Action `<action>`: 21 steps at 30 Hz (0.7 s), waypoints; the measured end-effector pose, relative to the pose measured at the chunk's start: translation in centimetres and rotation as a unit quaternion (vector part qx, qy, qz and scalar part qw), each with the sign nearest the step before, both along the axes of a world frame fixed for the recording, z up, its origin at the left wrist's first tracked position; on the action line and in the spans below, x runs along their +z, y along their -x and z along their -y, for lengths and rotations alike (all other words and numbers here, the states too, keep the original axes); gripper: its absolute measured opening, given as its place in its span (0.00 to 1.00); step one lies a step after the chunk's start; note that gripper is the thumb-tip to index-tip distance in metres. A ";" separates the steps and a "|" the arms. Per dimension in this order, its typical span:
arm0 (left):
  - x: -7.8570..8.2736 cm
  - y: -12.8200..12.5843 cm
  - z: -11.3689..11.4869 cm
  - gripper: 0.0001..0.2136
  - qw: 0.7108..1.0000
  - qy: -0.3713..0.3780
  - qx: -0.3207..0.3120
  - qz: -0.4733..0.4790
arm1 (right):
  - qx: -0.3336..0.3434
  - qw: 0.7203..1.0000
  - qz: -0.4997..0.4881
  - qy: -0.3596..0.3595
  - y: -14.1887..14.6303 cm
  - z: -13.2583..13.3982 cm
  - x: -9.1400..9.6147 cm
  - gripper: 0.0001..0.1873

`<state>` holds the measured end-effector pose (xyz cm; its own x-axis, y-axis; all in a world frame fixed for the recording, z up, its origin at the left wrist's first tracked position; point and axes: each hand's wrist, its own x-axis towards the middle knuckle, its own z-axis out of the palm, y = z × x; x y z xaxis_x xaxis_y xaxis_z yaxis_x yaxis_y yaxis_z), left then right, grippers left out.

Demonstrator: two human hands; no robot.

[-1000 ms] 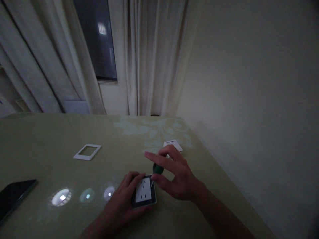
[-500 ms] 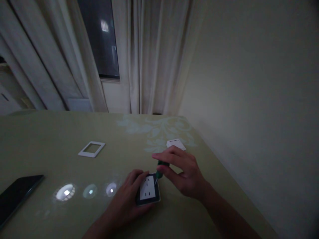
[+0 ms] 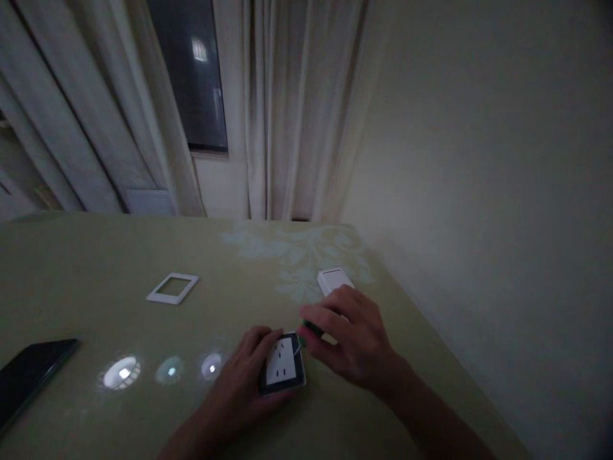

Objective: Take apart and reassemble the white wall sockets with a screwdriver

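A wall socket (image 3: 281, 364) with a white slotted face and a dark surround lies on the table, its frame off. Around its left side my left hand (image 3: 246, 370) is closed, fingers on the top edge and thumb along the bottom. My right hand (image 3: 352, 335) grips a small screwdriver (image 3: 312, 328) by its green handle, which the fingers partly cover. The screwdriver leans, and its shaft points down to the upper right part of the socket. Whether the tip sits in a screw I cannot tell.
A white square frame (image 3: 173, 289) lies on the table (image 3: 230, 275) to the left. Behind my right hand is a white switch-like plate (image 3: 334, 278), partly covered. A dark flat device (image 3: 36, 370) rests at the left edge. The wall (image 3: 460, 223) runs along the right side.
The right hand has turned and lowered slightly, its fingers curling more around the screwdriver handle, which now leans further. My left hand still holds the socket. The view has shifted a little.
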<state>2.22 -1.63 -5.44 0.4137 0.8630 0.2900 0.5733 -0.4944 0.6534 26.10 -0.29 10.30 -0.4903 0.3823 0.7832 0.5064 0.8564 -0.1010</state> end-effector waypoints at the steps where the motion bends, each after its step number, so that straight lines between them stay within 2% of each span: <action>1: -0.1 0.0 0.0 0.39 1.000 -0.003 -0.002 0.000 | -0.017 0.999 -0.004 -0.031 0.1 0.1 -0.3 0.07; 2: -0.2 0.1 0.0 0.39 1.000 -0.005 -0.003 0.002 | -0.027 0.999 -0.004 -0.040 0.2 0.3 -0.4 0.08; 4: -0.3 0.2 0.0 0.39 1.000 -0.007 -0.006 0.004 | -0.013 1.000 0.003 0.016 0.2 0.8 0.0 0.13; 6: -0.3 0.2 0.0 0.39 1.000 -0.011 -0.003 0.007 | 0.051 0.991 0.009 0.120 -0.1 0.9 0.7 0.18; 8: -0.3 0.2 0.0 0.39 1.000 -0.012 0.002 0.010 | 0.135 0.969 -0.001 0.208 -0.5 0.3 1.1 0.22; 10: -0.4 0.2 0.0 0.40 1.000 -0.012 0.005 0.013 | 0.183 0.953 -0.032 0.241 -0.7 -0.7 0.8 0.20; 11: -0.5 0.2 0.0 0.40 1.000 -0.009 0.006 0.014 | 0.182 0.953 -0.056 0.234 -0.6 -1.3 0.3 0.18; 13: -0.5 0.1 -0.1 0.40 1.000 -0.004 0.006 0.015 | 0.149 0.968 -0.101 0.172 -0.3 -2.2 -1.1 0.16; 15: -0.5 0.1 0.0 0.40 1.000 0.002 0.003 0.016 | 0.107 0.983 -0.123 0.082 0.2 -2.7 -2.3 0.17; 17: -0.3 0.1 0.0 0.39 1.000 0.010 0.001 0.013 | 0.069 0.991 -0.112 0.030 0.5 -2.6 -2.8 0.19; 19: -0.2 0.0 0.0 0.39 1.000 0.018 0.001 0.009 | 0.074 0.993 -0.083 0.048 0.7 -2.3 -2.6 0.22; 21: 0.0 0.0 0.0 0.40 1.000 0.022 -0.002 0.007 | 0.120 0.983 -0.065 0.123 0.5 -2.1 -1.9 0.25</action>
